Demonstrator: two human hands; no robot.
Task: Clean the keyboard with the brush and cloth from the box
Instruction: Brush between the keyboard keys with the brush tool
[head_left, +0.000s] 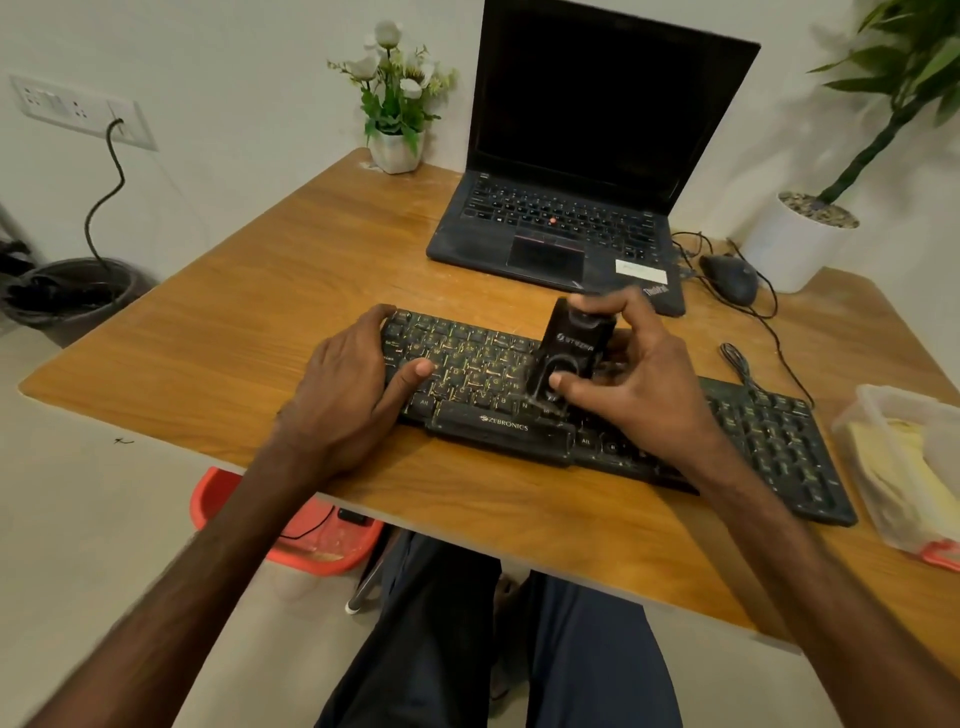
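Wooden desk (249, 291): bare surface at 9 o'clock of the keyboard (769, 441), whose long axis runs from 10 to 4 o'clock. Left hand (348, 384) grips its left end. Right hand (639, 384) grasps the brush (571, 348), which stands on the middle keys with its top toward 12. Box (852, 421) holding the cloth (893, 467): 3 o'clock.

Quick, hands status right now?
Left hand: grips the left end of the keyboard.
Right hand: grips the brush, on the keys.
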